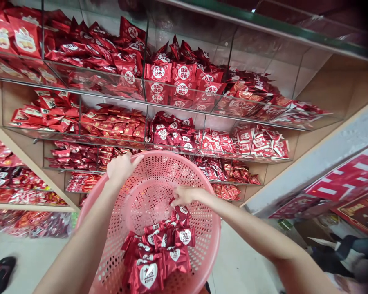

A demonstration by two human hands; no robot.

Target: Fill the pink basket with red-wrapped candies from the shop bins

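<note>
- Gripping the far-left rim of a pink basket [215,241] with the left hand [121,166], fingers folded over the edge, thumb stretched out along it, closed on nothing but the plastic.
- Reaching with the right hand [184,196] inside the same basket, right of its middle, fingers curled and nearly together, a bit of red wrapper at the tips; impossible to tell gripped from merely touched.
- Finding the red packets [164,241] in a loose heap inside the basket, from just under the right hand down to the near edge, overlapping, several with a white heart-shaped label facing up.
- Judging by that heap, counting the basket as only partly filled, most of the load lying toward the near rim.
- Seeing plenty more beyond the far rim: shelved packets [184,73] piled thickly in see-through compartments, tier above tier, on a wood-sided display unit [351,81].
- Looking around the room: below the basket, a pale tiled floor [233,253], with a dark sandal [1,271] off to the left and plastic bags [33,224] lying low beside the unit.
- Noting on the right a greyish wall [325,157], red printed sheets [346,173] against it, and blurred clutter lower down, too unclear to name.
</note>
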